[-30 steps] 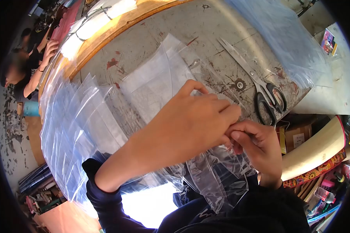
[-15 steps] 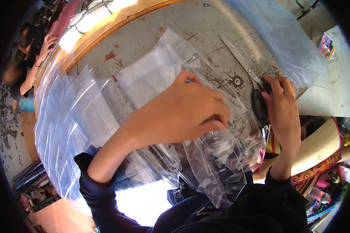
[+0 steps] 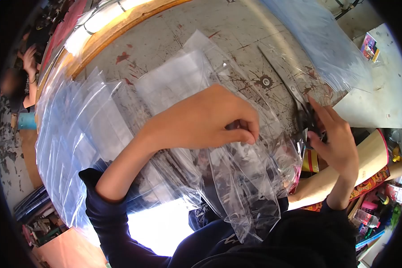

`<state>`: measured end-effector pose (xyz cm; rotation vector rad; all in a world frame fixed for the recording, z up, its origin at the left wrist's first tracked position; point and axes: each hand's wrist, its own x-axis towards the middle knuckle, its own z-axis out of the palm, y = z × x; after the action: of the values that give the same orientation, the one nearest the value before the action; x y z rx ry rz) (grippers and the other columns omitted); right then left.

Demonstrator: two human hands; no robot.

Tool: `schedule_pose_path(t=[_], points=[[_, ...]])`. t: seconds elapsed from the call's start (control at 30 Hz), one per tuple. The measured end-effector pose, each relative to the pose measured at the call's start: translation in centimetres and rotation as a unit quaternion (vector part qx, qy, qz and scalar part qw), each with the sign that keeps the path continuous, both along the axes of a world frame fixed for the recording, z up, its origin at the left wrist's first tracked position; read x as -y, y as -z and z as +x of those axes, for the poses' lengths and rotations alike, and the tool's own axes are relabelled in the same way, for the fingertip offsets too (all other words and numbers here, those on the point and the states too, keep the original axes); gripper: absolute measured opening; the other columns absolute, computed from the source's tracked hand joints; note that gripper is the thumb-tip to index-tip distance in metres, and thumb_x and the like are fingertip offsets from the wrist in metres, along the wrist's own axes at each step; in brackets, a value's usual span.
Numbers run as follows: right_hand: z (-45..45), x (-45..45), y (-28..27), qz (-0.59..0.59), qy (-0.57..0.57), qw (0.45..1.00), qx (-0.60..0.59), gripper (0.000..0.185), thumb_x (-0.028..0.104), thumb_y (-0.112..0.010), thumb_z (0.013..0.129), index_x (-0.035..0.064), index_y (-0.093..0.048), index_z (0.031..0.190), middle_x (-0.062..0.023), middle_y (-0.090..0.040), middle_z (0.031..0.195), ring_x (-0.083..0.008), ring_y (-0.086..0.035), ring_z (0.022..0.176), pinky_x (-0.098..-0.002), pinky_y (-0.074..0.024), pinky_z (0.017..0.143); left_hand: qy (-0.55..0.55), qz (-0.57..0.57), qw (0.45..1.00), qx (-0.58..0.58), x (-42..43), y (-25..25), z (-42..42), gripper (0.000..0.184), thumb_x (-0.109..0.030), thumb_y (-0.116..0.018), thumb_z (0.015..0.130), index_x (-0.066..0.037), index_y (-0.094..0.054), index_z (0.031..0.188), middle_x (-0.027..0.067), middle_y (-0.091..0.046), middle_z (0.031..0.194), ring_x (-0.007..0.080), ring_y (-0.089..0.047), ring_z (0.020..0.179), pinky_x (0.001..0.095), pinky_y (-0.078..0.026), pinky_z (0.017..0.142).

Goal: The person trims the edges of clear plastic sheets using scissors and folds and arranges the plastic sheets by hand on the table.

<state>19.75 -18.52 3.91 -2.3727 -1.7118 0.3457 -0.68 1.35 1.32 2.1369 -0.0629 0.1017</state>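
Note:
My left hand (image 3: 210,118) is closed, thumb against the fingers, over clear plastic sheeting (image 3: 250,178) that hangs from the table edge toward my lap. Whatever lies in its pinch is too small to make out. At the table's right side, my right hand (image 3: 335,138) has its fingers round the black handles of the scissors (image 3: 290,85). The metal blades lie close together and point away from me. More clear plastic pieces (image 3: 169,82) lie flat beyond my left hand, and a fanned stack of them (image 3: 76,134) covers the table's left side.
Bluish plastic sheets (image 3: 317,40) lie at the table's far right. A wooden edge strip (image 3: 116,31) runs along the far left. Another person's hand (image 3: 29,60) shows at the upper left. A cream roll (image 3: 362,156) and assorted goods stand below right.
My right hand has left my left hand, moved right and taken hold of the scissors' handles. The scissors' blades have come closer together. My left hand has shifted slightly left.

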Motion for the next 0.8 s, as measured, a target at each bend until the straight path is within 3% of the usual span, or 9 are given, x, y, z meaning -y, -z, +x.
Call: schedule_pose_path(t=[0.07,0.1,0.17,0.27,0.3,0.37,0.43,0.57,0.8], points=[[3.0,2.1,0.8,0.0,0.003,0.959,-0.284,0.06,0.014,-0.069,0.078,0.0002,-0.045,0.131,-0.0132,-0.059,0.09,-0.022,-0.06,0.074,-0.0369,-0.0484,0.067,-0.013,-0.027,0.999,-0.019,0.4,0.1,0.1,0.01,-0.018,-0.068,0.08,-0.009,-0.065,0.084,0.0011,-0.066,0.073,0.014,-0.062,0.066,0.0286,-0.045,0.058],[3.0,2.7,0.9,-0.005,0.002,0.96,-0.28,0.06,0.014,-0.069,0.078,0.0002,-0.045,0.131,-0.0132,-0.059,0.09,-0.022,-0.06,0.074,-0.0369,-0.0484,0.067,-0.027,-0.051,0.998,-0.04,0.6,0.2,0.2,0.01,-0.018,-0.068,0.08,-0.009,-0.064,0.083,0.0008,-0.067,0.072,0.013,-0.062,0.064,0.0281,-0.045,0.055],[2.1,4.5,1.0,0.095,0.102,0.789,-0.598,0.074,0.036,-0.068,0.08,-0.001,-0.037,0.136,-0.0101,-0.059,0.088,-0.0154,-0.056,0.067,-0.0283,-0.0482,0.064,-0.031,-0.042,0.999,-0.013,0.7,0.5,0.3,0.01,-0.018,-0.068,0.081,-0.009,-0.064,0.082,-0.0001,-0.067,0.071,0.0123,-0.062,0.062,0.0274,-0.044,0.054],[-1.1,7.5,3.1,0.145,0.03,0.794,-0.59,0.08,0.04,-0.079,0.062,0.0001,-0.039,0.119,-0.0041,-0.046,0.074,-0.0161,-0.05,0.066,-0.029,-0.0465,0.06,-0.033,-0.028,0.999,0.015,0.6,0.9,0.4,0.011,-0.019,-0.068,0.081,-0.009,-0.064,0.081,-0.0012,-0.067,0.069,0.0112,-0.063,0.061,0.0261,-0.044,0.053],[-3.1,7.4,1.6,0.066,0.138,0.736,-0.66,0.081,0.038,-0.082,0.055,0.004,-0.038,0.113,-0.0051,-0.046,0.079,-0.0185,-0.051,0.072,-0.0314,-0.0477,0.062,-0.026,-0.023,0.999,0.025,0.5,0.9,0.4,0.011,-0.019,-0.068,0.081,-0.009,-0.064,0.081,-0.0015,-0.067,0.069,0.0109,-0.062,0.061,0.0255,-0.044,0.053],[-4.9,8.9,1.4,-0.025,0.217,0.78,-0.586,0.064,0.036,-0.081,0.059,0.0032,-0.046,0.102,-0.0043,-0.047,0.076,-0.0168,-0.052,0.07,-0.0298,-0.0472,0.063,-0.03,-0.017,0.999,0.031,0.6,1.2,0.5,0.011,-0.019,-0.068,0.08,-0.009,-0.064,0.08,-0.0013,-0.067,0.068,0.0108,-0.063,0.062,0.0256,-0.044,0.054],[-4.9,8.6,0.8,-0.147,0.125,0.811,-0.552,0.045,0.016,-0.08,0.067,0.0025,-0.051,0.098,-0.0028,-0.052,0.075,-0.012,-0.054,0.069,-0.0271,-0.0468,0.065,-0.034,-0.014,0.999,0.04,0.7,1.4,0.5,0.011,-0.019,-0.068,0.08,-0.009,-0.064,0.08,-0.0012,-0.067,0.068,0.0107,-0.063,0.062,0.0256,-0.044,0.054],[-6.1,8.7,0.4,-0.17,0.122,0.851,-0.481,0.043,0.018,-0.081,0.066,0.0019,-0.054,0.094,-0.0024,-0.054,0.071,-0.0102,-0.053,0.062,-0.0254,-0.0454,0.061,-0.047,-0.012,0.998,0.04,0.9,1.4,0.5,0.01,-0.018,-0.068,0.08,-0.009,-0.063,0.08,-0.0006,-0.067,0.068,0.0113,-0.063,0.062,0.0262,-0.046,0.056],[-7.7,8.6,0.3,-0.071,0.071,0.959,-0.265,0.039,0.013,-0.082,0.062,0.0025,-0.057,0.09,-0.0041,-0.055,0.061,-0.0134,-0.053,0.05,-0.026,-0.0411,0.047,-0.054,0.003,0.998,0.033,1.3,1.7,0.6,0.006,-0.014,-0.066,0.079,-0.009,-0.063,0.081,0.0003,-0.067,0.068,0.0126,-0.064,0.063,0.0271,-0.046,0.057]])
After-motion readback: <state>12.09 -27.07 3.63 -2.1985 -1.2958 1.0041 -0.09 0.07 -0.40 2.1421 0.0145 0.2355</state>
